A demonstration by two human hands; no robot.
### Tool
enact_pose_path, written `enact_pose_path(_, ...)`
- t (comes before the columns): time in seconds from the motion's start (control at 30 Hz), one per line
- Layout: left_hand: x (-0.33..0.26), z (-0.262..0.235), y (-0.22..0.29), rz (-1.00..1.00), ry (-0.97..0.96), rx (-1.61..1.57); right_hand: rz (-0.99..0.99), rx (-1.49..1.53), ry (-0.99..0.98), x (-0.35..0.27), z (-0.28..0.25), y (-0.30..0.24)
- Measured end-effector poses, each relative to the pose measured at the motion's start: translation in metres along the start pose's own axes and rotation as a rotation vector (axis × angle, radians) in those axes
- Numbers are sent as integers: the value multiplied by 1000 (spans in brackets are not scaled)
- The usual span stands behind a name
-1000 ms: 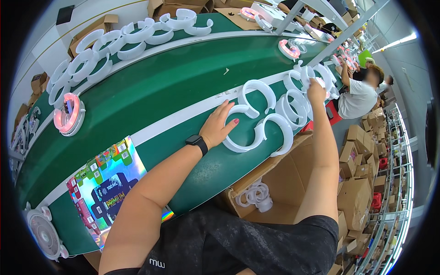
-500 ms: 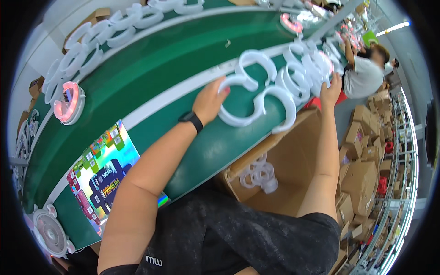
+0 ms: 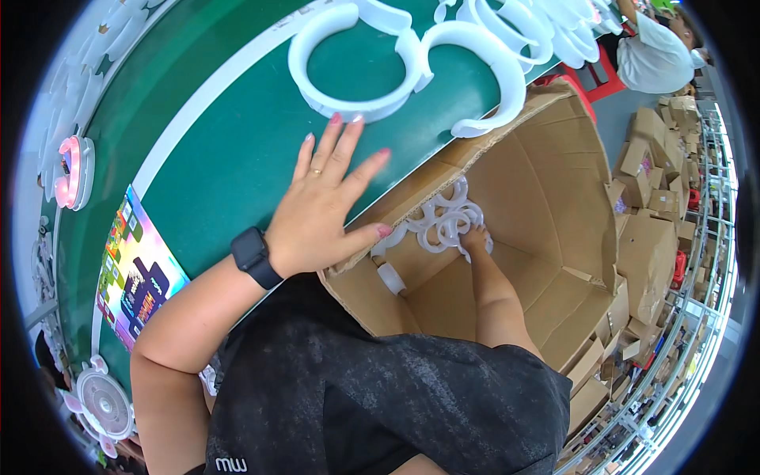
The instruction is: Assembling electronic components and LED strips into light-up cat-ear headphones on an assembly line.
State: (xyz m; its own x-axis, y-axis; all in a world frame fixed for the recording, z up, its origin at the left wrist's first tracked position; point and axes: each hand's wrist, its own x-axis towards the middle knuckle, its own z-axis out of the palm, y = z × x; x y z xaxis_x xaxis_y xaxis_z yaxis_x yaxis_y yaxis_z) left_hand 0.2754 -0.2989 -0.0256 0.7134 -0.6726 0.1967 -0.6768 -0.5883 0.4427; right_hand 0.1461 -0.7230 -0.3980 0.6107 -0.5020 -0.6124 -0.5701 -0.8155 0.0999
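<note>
My left hand (image 3: 323,198) lies with fingers spread over the green table (image 3: 245,170), its fingertips at the near edge of a white C-shaped plastic ring (image 3: 356,109). A second white C-shaped ring (image 3: 511,87) lies to the right, close to the table edge. My right arm reaches deep into a large open cardboard box (image 3: 546,198). Down there my right hand (image 3: 476,238) is closed on a white plastic ring (image 3: 465,252) among several loose ones (image 3: 447,215); its fingers are partly hidden.
More white rings (image 3: 554,36) crowd the table's far right. A lit pink lamp (image 3: 74,172), a colourful printed sheet (image 3: 142,273) and a round white fan-like device (image 3: 104,404) are at the left. Stacked cartons (image 3: 649,237) stand right. A co-worker (image 3: 653,55) is at upper right.
My left hand has left the white ring it held and moved nearer, fingers spread. My right hand has gone from the rings on the table down into the box. The view has tilted down.
</note>
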Motion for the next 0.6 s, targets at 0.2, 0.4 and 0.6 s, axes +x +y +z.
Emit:
enact_pose_path(0.2, 9, -12, -2, -110, -161, -146, -118, 248, -278, 42, 167, -31)
enact_pose_path(0.4, 18, -16, -4, -85, -185, -218, 165, 639, -87, 122, 281, -11)
enact_pose_path(0.6, 13, -19, -4, -138, -379, -62, -168, 499, -229, 48, 219, -106)
